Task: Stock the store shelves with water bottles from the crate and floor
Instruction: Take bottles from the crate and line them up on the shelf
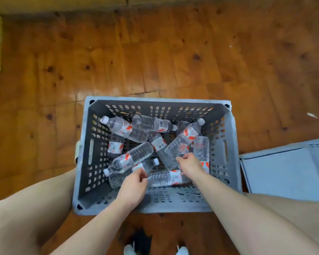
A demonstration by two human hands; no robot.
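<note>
— Looking down through the head view, what sits on the wooden floor point(155, 52)?

— A grey perforated crate point(155, 99), right in front of the person's bare legs. The water bottles point(129, 130) lie inside it in a loose jumble, on their sides and crossing one another.

— And the left hand point(133, 184)?

— It reaches in over the near wall. Its fingers are curled narrow, thumb towards fingertips, right at a white-capped bottle point(148, 165) near the crate's middle. I cannot tell whether they have closed on it.

— The right hand point(191, 163)?

— Further in, on the right side. Its fingers curl at the bottom end of a tilted bottle point(184, 138) whose cap points at the far right corner. They look to be touching, but I cannot tell whether it is a real grip.

— Anything beside the crate?

— A pale flat box point(284, 172) lies on the floor just to its right.
</note>
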